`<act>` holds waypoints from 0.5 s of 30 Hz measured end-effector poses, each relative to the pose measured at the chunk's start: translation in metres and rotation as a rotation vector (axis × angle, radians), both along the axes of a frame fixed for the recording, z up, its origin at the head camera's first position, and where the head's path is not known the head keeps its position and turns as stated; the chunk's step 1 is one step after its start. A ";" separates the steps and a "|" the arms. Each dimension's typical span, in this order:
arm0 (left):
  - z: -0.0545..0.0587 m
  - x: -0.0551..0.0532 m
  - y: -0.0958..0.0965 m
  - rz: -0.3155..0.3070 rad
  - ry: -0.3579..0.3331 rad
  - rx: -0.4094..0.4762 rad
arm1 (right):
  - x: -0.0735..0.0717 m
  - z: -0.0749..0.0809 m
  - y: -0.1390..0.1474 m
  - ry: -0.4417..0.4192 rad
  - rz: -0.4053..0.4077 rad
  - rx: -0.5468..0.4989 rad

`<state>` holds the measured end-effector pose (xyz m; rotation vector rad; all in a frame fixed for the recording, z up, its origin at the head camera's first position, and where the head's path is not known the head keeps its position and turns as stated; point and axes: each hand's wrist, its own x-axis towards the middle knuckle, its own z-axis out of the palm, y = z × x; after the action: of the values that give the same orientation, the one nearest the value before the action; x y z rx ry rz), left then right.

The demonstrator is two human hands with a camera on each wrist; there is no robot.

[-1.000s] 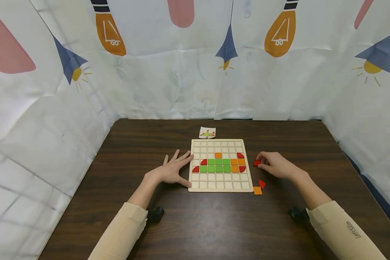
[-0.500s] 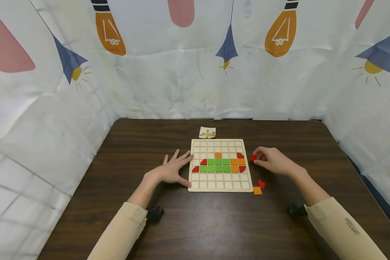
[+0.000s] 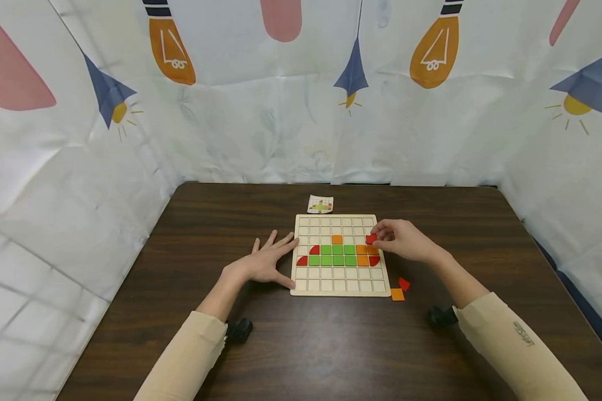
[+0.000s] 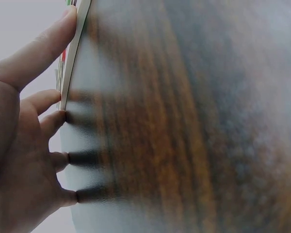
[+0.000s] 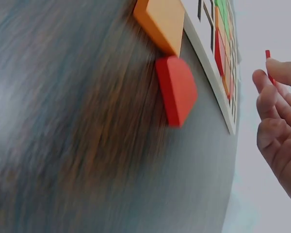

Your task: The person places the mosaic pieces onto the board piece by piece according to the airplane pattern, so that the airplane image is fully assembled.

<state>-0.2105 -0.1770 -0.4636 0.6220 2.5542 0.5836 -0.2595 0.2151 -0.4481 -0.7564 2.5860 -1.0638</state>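
A pale wooden grid board [image 3: 338, 286] lies on the table, holding green squares [image 3: 338, 255], orange squares [image 3: 362, 255] and red quarter-round tiles [image 3: 315, 250]. My left hand [image 3: 263, 265] is spread at its left side, the thumb and forefinger touching the edge. Above the board's right side, my right hand [image 3: 406, 239] pinches a red tile [image 5: 269, 68] between thumb and fingers. In the head view that tile overlaps the red piece in the board's right column, so its exact shape is hard to make out.
A loose red quarter-round tile [image 5: 177, 92] and an orange square [image 5: 162, 24] lie by the board's near right corner. Behind the board is a small pattern card [image 3: 320, 204]. A printed cloth [image 3: 281, 133] hangs beyond the table.
My right hand has moved left and away from me with the red tile, from the table right of the board to above its right columns. My left hand has stayed put.
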 end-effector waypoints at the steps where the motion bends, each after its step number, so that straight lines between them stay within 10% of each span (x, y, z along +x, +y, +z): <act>1: 0.000 0.000 0.000 -0.002 0.001 -0.001 | -0.001 0.000 -0.003 -0.001 -0.003 -0.009; 15: -0.001 -0.001 0.000 0.001 0.002 -0.003 | -0.022 -0.014 -0.040 0.023 -0.050 -0.042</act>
<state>-0.2113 -0.1770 -0.4647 0.6212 2.5569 0.5794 -0.2815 0.1754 -0.4619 -0.7207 2.6223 -1.1341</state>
